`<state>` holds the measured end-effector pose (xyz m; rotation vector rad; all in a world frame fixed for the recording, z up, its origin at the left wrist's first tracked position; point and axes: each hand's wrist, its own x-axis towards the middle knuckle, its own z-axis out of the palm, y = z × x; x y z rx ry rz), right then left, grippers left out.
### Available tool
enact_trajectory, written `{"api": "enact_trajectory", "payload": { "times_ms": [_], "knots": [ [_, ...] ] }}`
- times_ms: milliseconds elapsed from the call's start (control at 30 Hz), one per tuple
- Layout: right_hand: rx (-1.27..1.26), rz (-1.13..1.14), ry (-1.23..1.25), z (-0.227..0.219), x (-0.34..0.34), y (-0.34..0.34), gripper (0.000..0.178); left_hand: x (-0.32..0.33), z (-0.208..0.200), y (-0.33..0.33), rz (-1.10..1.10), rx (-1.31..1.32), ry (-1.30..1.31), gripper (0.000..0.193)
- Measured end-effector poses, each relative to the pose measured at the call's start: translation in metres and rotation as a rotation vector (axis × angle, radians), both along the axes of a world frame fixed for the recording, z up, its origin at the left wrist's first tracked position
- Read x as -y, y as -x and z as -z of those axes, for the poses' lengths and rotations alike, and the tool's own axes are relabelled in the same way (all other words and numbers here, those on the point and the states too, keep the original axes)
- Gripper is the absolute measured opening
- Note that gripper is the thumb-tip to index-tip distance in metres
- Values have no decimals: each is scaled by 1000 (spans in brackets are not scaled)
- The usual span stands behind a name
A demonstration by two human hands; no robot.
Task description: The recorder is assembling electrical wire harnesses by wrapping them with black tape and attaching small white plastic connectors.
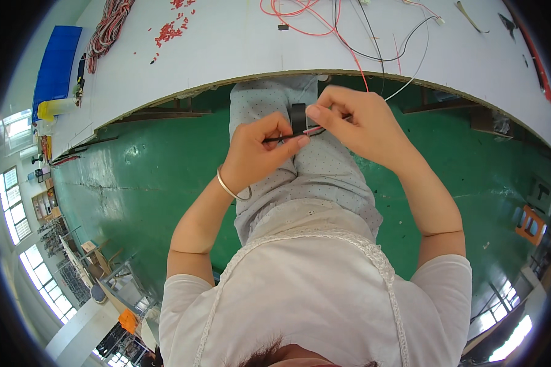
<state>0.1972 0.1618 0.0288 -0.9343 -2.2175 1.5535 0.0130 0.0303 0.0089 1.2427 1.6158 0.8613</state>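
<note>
Over my lap, just off the table's front edge, my left hand pinches a thin black cable between thumb and fingers. My right hand is closed close beside it, thumb against the fingers, on the red and white wires that meet the black cable between the hands. A black roll that looks like tape sits between the fingertips of both hands; which fingers bear it I cannot tell. Red, black and white leads run from the table down behind my right hand, whose inner fingers are partly hidden.
On the white table lie loose red and black wires, small red pieces, and a bundle of wires. At the left are a blue bin and a yellow object. An orange stool stands on the green floor.
</note>
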Motion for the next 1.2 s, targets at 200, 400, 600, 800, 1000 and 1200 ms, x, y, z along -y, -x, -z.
{"api": "enact_trajectory", "payload": {
  "times_ms": [200,400,600,800,1000,1200],
  "knots": [
    [-13,-120,210,14,-10,6,43,-5,8,-17,94,-725,-579,17],
    [-273,-138,412,22,-17,-4,28,3,10,-7,-77,619,20,18],
    [-390,-349,-172,27,-21,-15,26,-4,-1,6,44,703,366,19],
    [132,-32,10,1,-10,-10,30,-11,-10,-14,65,19,-105,14],
    [-58,-10,383,21,-14,7,29,-9,9,-29,33,-648,-572,19],
    [-443,136,609,24,-5,3,26,-2,15,-17,-173,710,55,16]
  ]
}}
